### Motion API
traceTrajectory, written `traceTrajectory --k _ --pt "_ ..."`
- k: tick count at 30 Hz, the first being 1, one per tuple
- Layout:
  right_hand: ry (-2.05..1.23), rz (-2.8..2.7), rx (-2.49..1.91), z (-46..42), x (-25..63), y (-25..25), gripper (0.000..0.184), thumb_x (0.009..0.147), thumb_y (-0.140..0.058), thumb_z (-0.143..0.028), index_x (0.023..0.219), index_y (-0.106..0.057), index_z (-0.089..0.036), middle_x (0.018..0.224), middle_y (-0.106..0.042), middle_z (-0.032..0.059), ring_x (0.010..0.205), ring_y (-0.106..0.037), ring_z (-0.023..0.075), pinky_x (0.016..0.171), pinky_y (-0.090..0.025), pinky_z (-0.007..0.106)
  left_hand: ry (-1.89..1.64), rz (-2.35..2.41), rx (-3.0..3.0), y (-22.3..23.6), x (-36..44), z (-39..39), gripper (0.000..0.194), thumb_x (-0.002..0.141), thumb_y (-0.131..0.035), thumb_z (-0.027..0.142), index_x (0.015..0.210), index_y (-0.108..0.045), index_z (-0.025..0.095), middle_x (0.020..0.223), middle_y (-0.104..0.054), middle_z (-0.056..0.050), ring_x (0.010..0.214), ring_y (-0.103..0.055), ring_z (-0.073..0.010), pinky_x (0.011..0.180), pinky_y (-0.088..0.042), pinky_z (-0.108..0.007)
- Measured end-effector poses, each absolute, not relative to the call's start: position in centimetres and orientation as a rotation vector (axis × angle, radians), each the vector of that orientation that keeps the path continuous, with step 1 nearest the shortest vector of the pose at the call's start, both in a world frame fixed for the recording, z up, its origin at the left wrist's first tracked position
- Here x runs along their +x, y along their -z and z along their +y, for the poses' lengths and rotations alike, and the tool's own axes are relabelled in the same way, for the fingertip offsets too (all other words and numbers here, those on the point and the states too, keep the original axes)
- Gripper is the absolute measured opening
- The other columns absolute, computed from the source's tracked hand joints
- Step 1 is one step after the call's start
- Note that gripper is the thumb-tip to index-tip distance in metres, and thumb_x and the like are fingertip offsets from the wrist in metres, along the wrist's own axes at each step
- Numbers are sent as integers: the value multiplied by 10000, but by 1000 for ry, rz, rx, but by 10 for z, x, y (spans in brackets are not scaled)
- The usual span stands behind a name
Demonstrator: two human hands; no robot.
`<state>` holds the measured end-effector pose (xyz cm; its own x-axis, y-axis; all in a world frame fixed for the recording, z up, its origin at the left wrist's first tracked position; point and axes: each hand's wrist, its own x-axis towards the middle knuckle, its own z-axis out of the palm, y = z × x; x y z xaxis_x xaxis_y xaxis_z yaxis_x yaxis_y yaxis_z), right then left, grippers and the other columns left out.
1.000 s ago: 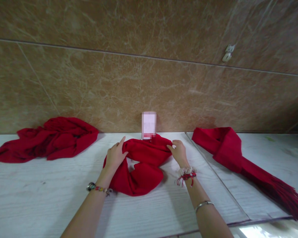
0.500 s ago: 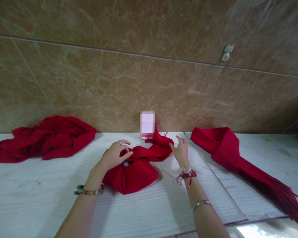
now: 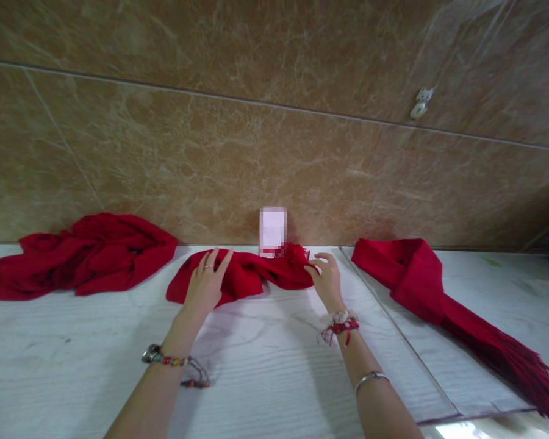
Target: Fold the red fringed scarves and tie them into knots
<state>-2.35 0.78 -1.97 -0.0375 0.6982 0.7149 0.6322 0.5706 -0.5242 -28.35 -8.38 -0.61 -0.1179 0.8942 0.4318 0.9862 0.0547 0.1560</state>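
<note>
A bunched red scarf [image 3: 242, 277] lies across the middle of the white surface, its fringed end by the wall. My left hand [image 3: 207, 280] rests on the scarf's left part with fingers stretched out and slightly spread. At the scarf's right end, my right hand [image 3: 326, 277] pinches the cloth's edge between thumb and forefinger. Just behind the scarf, a small pale upright object [image 3: 272, 228] leans at the wall; its face is blurred out.
A crumpled red cloth [image 3: 96, 256] lies to the left against the tiled wall [image 3: 210, 164]. On the right, a folded red scarf [image 3: 416, 274] trails its fringe over the front edge of the white surface [image 3: 265, 366]. A small white cat-shaped hook [image 3: 421, 103] sticks to the wall.
The middle scarf's left part has been pushed back toward the wall and lies flatter. My left hand has moved away from me with it. My right hand has closed on the scarf's right end.
</note>
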Motion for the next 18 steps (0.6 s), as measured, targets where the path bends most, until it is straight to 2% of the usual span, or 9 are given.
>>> traceTrajectory --k 2,5,8,10,13,18 --pt "-144 -1722 -1007 4 -27 13 109 728 -577 -178 714 -679 -216 913 -561 66 882 -538 208 823 -446 387 750 -2091 -1769 7 -286 -80 752 635 -385 -83 1331 -375 200 1373 -342 -147 1273 -298 -333 965 -362 -490" --pt "-290 -1772 -867 -1 -31 7 114 740 -587 -197 728 -691 -243 941 -548 48 919 -534 191 847 -434 370 1025 -1894 -1813 2 -273 -79 619 697 -361 -33 1268 -448 191 1305 -425 -115 1255 -339 -270 1015 -325 -439" --pt "-469 -1867 -735 -4 -35 6 109 740 -606 -205 733 -700 -260 972 -533 40 966 -521 185 898 -404 373 1292 -1716 -2031 -4 -250 -83 374 817 -360 127 1142 -536 182 1126 -559 -93 1096 -495 -212 974 -375 -375" --pt "-584 -1924 -658 -6 -37 6 105 734 -623 -205 740 -705 -269 994 -520 38 987 -511 185 919 -391 377 1450 -1706 -2164 -6 -237 -85 274 842 -394 236 1038 -574 172 994 -610 -79 964 -559 -195 903 -425 -344" --pt "-703 -1966 -586 -8 -40 8 107 721 -643 -200 736 -710 -281 1044 -490 40 1031 -488 194 936 -383 382 1659 -1819 -2242 -4 -227 -85 195 814 -462 299 907 -585 180 862 -641 -46 826 -600 -174 796 -465 -302" --pt "-698 -1988 -625 -10 -43 10 161 719 -637 -161 732 -712 -304 1110 -460 36 1088 -450 212 966 -357 412 1895 -2090 -2186 2 -225 -80 100 716 -580 275 774 -561 194 738 -651 -17 711 -620 -166 696 -476 -275"
